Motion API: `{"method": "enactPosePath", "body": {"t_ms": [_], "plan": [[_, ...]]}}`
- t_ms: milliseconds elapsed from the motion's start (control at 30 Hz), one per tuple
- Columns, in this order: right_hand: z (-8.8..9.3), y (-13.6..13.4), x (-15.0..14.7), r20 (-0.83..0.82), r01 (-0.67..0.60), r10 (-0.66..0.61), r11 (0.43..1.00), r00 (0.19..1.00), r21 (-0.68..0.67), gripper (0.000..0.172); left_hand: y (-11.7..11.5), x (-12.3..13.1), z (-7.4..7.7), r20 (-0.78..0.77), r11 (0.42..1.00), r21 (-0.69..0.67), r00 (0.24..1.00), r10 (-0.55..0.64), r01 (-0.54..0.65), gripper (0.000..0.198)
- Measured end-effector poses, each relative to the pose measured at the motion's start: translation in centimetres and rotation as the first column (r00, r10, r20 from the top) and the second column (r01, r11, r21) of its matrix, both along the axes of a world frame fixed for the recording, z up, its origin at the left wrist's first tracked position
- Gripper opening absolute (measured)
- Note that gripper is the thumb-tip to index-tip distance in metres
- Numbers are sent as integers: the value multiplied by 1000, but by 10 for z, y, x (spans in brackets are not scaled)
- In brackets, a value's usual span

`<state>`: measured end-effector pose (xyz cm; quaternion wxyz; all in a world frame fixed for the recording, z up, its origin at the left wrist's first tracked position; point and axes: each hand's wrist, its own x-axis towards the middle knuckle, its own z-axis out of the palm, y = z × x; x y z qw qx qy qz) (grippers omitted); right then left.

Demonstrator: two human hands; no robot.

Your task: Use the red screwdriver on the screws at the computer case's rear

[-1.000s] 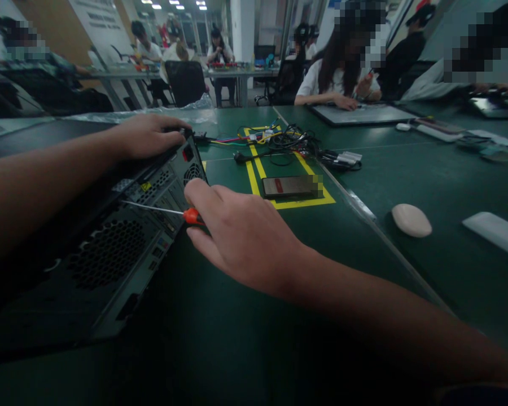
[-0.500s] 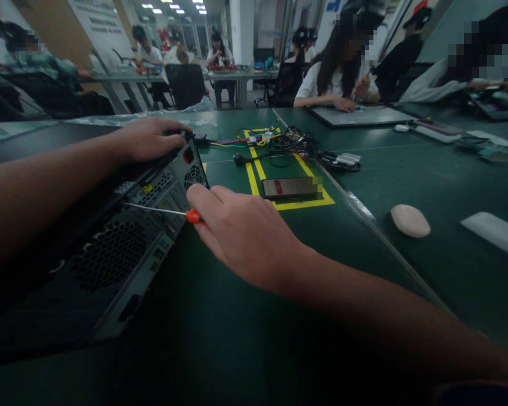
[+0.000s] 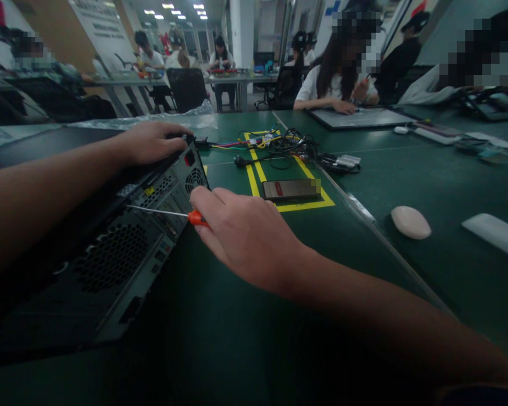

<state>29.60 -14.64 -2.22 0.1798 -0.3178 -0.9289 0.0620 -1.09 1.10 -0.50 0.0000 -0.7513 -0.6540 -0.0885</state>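
Observation:
On the left of the head view a black desktop computer case [image 3: 114, 307] lies on the table, its rear panel with vent holes and ports turned towards me. My left hand [image 3: 154, 140] rests on the case's upper side near the far corner, fingers stretched out and lying on it. In my right hand [image 3: 248, 237] is a screwdriver [image 3: 197, 218] with an orange handle and a long thin shaft. The shaft points left, and its tip is at the upper edge of the rear panel. Whether a screw sits under the tip is too dark to tell.
On the green table [image 3: 220, 344] lie a phone [image 3: 292, 189] inside yellow tape, a tangle of cables [image 3: 294, 142], a pale rounded object [image 3: 410, 221] and a white bar [image 3: 497, 232]. Clear plastic film [image 3: 195, 115] is behind the case. A person [image 3: 336, 84] works across the table.
My right hand and the screwdriver have shifted very slightly to the right. The tip stays at the panel's edge, and my left hand stays on the case.

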Motion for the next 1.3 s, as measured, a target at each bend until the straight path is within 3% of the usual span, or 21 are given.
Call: {"method": "enactPosePath", "body": {"t_ms": [300, 467, 600, 1300], "plan": [[5, -2, -2, 6, 25, -25, 999, 1000, -25, 31, 0, -1, 0, 1, 1000, -7, 1000, 1, -1, 85], [3, -1, -3, 7, 13, -13, 998, 1000, -54, 38, 2, -3, -1, -5, 1000, -2, 1000, -1, 1, 80], [2, -1, -3, -26, 0, -2, 997, 1000, -79, 33, 4, -5, -1, 3, 1000, -4, 1000, -1, 1, 79], [-1, 0, 0, -5, -12, 12, 1000, 1000, -1, 35, 4, -2, -3, -5, 1000, -7, 1000, 16, -16, 81]]}}
